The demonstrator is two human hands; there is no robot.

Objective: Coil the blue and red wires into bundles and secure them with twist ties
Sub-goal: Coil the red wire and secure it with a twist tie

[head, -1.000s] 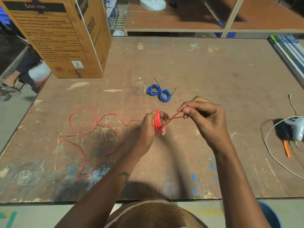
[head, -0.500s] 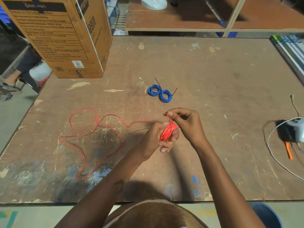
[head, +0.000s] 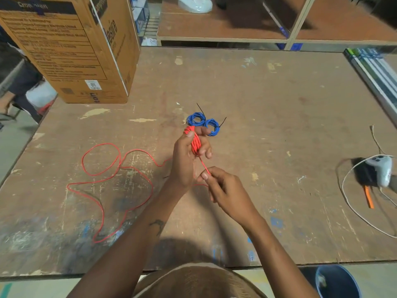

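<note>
Right hand [head: 223, 190] has pulled red wire [head: 196, 145] down from left hand [head: 187, 155].

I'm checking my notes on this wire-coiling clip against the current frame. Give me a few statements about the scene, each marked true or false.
1. The red coil is wound around the fingers of the left hand. True.
2. The right hand rests flat and empty on the table. False: it pinches a strand of the red wire below the coil.
3. Two blue bundles lie on the table, black ties sticking out. True.
4. All the red wire is already coiled. False: long loose loops still lie on the table to the left.
5. The cardboard box stands at the table's near right corner. False: it is at the far left.
</note>
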